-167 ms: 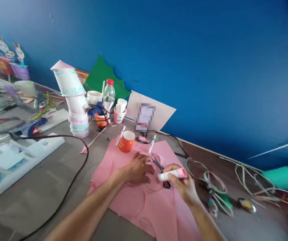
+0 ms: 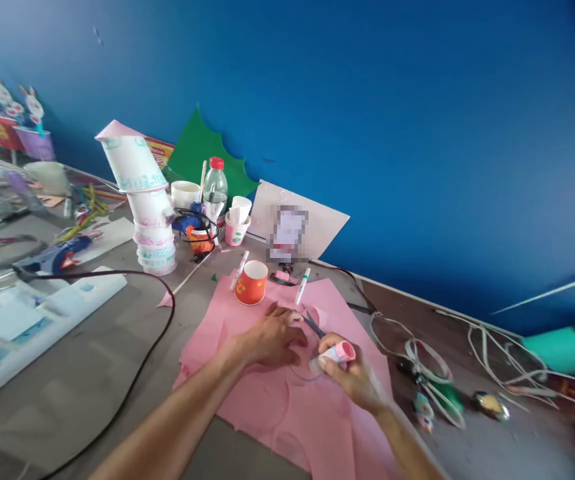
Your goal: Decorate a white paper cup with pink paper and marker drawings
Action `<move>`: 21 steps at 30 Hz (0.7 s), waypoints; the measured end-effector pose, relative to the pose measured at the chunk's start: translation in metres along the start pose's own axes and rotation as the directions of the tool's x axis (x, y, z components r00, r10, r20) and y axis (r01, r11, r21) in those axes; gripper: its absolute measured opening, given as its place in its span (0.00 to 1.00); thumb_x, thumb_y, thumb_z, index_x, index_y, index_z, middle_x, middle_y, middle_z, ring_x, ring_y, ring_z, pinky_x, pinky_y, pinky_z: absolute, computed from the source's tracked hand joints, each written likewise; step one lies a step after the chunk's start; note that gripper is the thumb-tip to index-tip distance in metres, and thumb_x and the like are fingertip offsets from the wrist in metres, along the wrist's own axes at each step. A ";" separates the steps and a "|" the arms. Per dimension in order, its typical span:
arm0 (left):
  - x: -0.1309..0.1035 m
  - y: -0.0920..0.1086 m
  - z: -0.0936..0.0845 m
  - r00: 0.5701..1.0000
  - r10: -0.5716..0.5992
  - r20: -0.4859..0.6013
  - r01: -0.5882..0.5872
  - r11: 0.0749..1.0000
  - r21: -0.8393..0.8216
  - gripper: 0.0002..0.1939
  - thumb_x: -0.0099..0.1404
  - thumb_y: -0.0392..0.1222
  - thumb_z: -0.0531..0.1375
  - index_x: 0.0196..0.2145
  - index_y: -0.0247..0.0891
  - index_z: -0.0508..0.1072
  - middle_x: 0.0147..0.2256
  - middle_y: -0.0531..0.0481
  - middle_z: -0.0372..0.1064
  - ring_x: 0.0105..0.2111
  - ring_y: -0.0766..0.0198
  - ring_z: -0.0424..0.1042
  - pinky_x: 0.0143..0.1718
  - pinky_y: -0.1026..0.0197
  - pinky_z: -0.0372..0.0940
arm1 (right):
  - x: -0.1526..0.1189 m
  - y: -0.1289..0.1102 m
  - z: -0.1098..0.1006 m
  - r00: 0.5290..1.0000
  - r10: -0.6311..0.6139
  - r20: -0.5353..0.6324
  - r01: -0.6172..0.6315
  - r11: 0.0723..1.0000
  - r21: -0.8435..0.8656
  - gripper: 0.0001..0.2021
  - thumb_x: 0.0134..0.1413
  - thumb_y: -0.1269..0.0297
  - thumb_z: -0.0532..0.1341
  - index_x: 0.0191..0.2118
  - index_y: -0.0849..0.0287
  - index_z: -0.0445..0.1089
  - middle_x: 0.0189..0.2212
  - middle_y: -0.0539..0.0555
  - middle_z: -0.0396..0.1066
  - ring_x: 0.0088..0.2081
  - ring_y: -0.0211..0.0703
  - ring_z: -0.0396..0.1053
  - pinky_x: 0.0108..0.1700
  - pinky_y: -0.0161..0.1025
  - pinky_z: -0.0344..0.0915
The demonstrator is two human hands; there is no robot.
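Pink paper sheets (image 2: 255, 400) lie on the table beneath both hands. My left hand (image 2: 278, 339) rests palm down on the paper with its fingers spread. In my right hand (image 2: 356, 379) is a white glue stick (image 2: 338, 353) with a pink end, held at a slant with that end up and to the right. Its lower end is blurred, close above or on the paper; I cannot tell which. Scissors (image 2: 312, 324) lie just beyond, their handles hidden by my right hand. A red paper cup (image 2: 250, 287) and a white marker (image 2: 302, 287) stand or lie past my left hand.
A tower of white cups (image 2: 152, 207) stands at the left, near a power strip (image 2: 102, 287) with a dark cable. A bottle (image 2: 215, 183) and a propped phone (image 2: 287, 233) are at the back by the blue wall. White cords (image 2: 430, 373) tangle at the right.
My right hand has moved left and slightly down with the glue stick, which now covers more of the scissors. My left hand stays in place. The view has shifted a little.
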State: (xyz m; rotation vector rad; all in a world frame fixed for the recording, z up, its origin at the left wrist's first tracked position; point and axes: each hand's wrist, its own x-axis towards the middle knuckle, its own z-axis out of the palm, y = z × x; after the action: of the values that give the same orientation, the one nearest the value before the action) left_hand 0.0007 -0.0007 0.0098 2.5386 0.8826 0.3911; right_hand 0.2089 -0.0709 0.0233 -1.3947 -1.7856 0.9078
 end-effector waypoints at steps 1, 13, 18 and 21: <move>0.000 0.001 -0.001 1.000 -0.016 0.011 0.016 1.000 -0.019 0.14 0.54 0.48 0.68 0.40 0.50 0.78 0.52 0.50 0.69 0.56 0.49 0.64 0.62 0.43 0.52 | 0.000 0.001 -0.001 1.000 0.001 0.013 -0.001 1.000 -0.023 0.03 0.49 0.66 0.60 0.28 0.57 0.67 0.23 0.48 0.64 0.24 0.38 0.59 0.26 0.35 0.56; 0.001 0.003 -0.003 0.999 -0.043 0.024 0.044 0.997 -0.057 0.14 0.53 0.47 0.69 0.39 0.51 0.78 0.54 0.51 0.67 0.56 0.50 0.63 0.62 0.44 0.52 | 0.000 0.000 0.000 1.000 -0.006 -0.001 0.006 1.000 0.014 0.05 0.54 0.62 0.60 0.31 0.57 0.67 0.26 0.50 0.66 0.26 0.39 0.62 0.28 0.36 0.59; 0.001 0.003 -0.003 0.998 -0.039 0.042 0.041 0.998 -0.047 0.16 0.53 0.46 0.68 0.41 0.51 0.77 0.58 0.50 0.64 0.59 0.48 0.60 0.61 0.42 0.52 | -0.002 0.004 -0.003 0.996 -0.056 -0.071 0.066 0.987 0.149 0.07 0.58 0.59 0.59 0.35 0.57 0.68 0.32 0.52 0.68 0.27 0.39 0.64 0.29 0.37 0.62; 0.001 0.004 -0.005 0.998 -0.039 0.046 0.041 0.997 -0.059 0.16 0.53 0.46 0.69 0.41 0.51 0.77 0.57 0.50 0.64 0.58 0.49 0.61 0.61 0.43 0.52 | -0.001 0.002 -0.001 0.994 -0.083 -0.074 0.092 0.988 0.125 0.06 0.58 0.60 0.59 0.35 0.57 0.68 0.32 0.52 0.68 0.28 0.40 0.65 0.30 0.37 0.63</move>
State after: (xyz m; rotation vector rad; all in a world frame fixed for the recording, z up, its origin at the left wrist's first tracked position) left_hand 0.0013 -0.0015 0.0157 2.4617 0.8907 0.3422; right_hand 0.2110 -0.0716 0.0225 -1.2422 -1.6923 0.9010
